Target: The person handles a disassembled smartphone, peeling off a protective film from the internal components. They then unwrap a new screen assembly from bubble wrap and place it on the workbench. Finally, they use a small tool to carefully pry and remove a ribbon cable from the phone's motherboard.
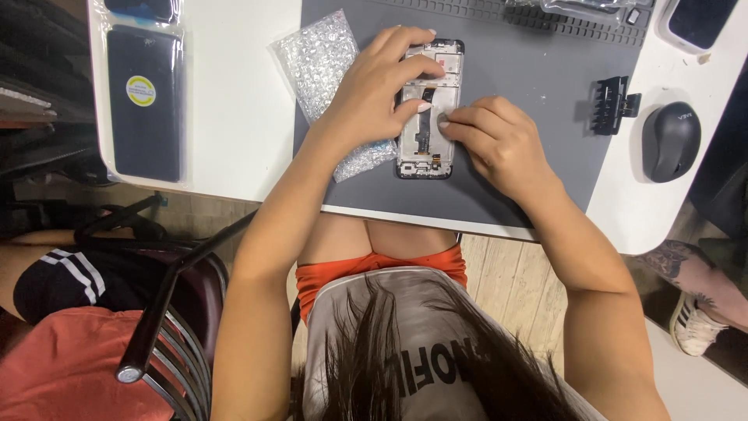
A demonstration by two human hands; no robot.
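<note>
1. Around you on the white worktop [234, 117]: a grey mat [538, 117] under your work, a piece of bubble wrap [319, 58] just left of it and partly under your left wrist, a black ribbed holder [612, 105] on the mat's right edge, a dark grey mouse [670, 142] beyond that, and a phone in a white case [697, 22] at the far right corner
2. Nothing blocks the phone frame except your own hands, which cover much of its middle
3. The opened phone frame [427, 152] lies flat on the mat, long side pointing away from you; it is black-rimmed with silver inner plates and a dark flex strip down the centre
4. Your left hand [374, 90] is spread open, fingertips pressing on the frame's upper half
5. Your right hand [495, 140] is curled, fingertips pinched at the frame's right side; whether they hold anything is hidden
6. At far left lies a flat black panel in a clear bag [144, 101] with a round yellow sticker [140, 90] near its top
</note>
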